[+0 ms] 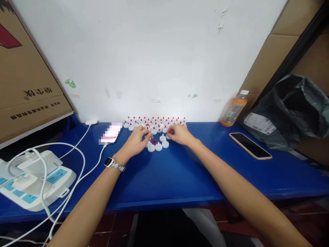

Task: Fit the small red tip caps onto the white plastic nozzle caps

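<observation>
Rows of round white nozzle caps with small red tips (154, 131) stand by the wall. Nearer to me sit a few white caps without red tips (158, 146), around a small group of loose red tips (154, 141). My left hand (138, 140) is beside this group on its left, thumb and index finger nearly together; what they hold, if anything, is too small to make out. On the right, my right hand (180, 134) pinches at a white cap (168, 136), with a bit of red showing at its fingertips.
To the left are a phone (112, 133) on a charging cable and a white power strip (38, 185) with tangled cords. An orange drink bottle (234, 109), another phone (250, 145) and a dark plastic bag (285, 109) occupy the right of the blue table (169, 181).
</observation>
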Motion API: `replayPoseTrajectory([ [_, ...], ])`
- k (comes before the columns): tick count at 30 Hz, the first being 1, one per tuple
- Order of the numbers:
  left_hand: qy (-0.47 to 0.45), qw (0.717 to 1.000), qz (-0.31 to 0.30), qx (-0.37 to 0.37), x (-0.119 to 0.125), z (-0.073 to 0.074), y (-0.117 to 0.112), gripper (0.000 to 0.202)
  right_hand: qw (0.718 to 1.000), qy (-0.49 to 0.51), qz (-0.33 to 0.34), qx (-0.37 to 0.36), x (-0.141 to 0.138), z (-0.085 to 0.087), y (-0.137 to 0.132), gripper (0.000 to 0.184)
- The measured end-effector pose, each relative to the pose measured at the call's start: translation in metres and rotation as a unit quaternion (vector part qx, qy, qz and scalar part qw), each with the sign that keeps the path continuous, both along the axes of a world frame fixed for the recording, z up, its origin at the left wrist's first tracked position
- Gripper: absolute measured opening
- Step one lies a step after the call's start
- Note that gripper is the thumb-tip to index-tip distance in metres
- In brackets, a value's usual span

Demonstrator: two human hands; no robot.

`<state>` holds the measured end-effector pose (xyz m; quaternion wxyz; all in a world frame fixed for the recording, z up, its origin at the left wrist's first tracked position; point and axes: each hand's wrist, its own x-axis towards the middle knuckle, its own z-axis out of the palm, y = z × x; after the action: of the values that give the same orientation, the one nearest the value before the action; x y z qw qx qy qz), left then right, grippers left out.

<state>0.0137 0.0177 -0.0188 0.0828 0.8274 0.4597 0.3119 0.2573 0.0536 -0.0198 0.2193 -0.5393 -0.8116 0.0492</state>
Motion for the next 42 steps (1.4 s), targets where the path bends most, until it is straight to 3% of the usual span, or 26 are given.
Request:
replayPoseTrajectory([
  [4,-0.017,1.000,0.009,0.024,0.002,0.005,-0.004,0.031,0.998,0.059,-0.003,-0.021,0.003,0.002,0.002,0.010],
  [8,-0.085,0.991,0.037,0.095,0.005,0.015,-0.011,0.024,0.985,0.152,-0.004,0.076,0.004,0.016,-0.007,0.013],
  [10,-0.112,0.987,0.045,0.108,0.007,0.019,-0.014,0.022,0.969,0.220,0.038,0.108,-0.002,0.021,-0.015,0.017],
  [13,-0.124,0.987,0.034,0.099,0.010,0.020,-0.017,0.022,0.952,0.281,0.117,0.040,-0.017,0.023,-0.029,0.018],
  [15,-0.118,0.989,0.016,0.087,0.012,0.018,-0.018,0.023,0.954,0.263,0.146,0.009,-0.029,0.022,-0.036,0.017],
  [17,-0.098,0.992,-0.004,0.076,0.013,0.016,-0.018,0.025,0.960,0.229,0.160,0.028,-0.039,0.019,-0.041,0.015],
  [22,-0.001,0.997,-0.016,0.073,0.016,0.011,-0.019,0.029,0.964,0.223,0.135,0.052,-0.052,0.013,-0.047,0.014],
  [25,0.012,0.996,-0.015,0.088,0.022,0.009,-0.020,0.030,0.963,0.228,0.127,0.070,-0.053,0.013,-0.049,0.014],
  [27,-0.029,0.996,-0.002,0.080,0.025,0.010,-0.020,0.033,0.960,0.224,0.131,0.106,-0.051,0.014,-0.048,0.013],
  [32,-0.218,0.966,0.124,0.063,0.015,0.019,-0.015,0.045,0.962,0.229,0.069,0.135,-0.033,0.017,-0.038,0.006],
  [37,-0.032,0.997,0.002,0.067,0.002,0.011,-0.004,0.026,0.956,0.245,0.022,0.162,-0.028,0.016,-0.030,0.012],
  [42,-0.008,0.999,0.002,0.039,-0.001,0.005,-0.001,0.025,0.972,0.220,0.058,0.062,-0.035,0.009,-0.015,0.011],
])
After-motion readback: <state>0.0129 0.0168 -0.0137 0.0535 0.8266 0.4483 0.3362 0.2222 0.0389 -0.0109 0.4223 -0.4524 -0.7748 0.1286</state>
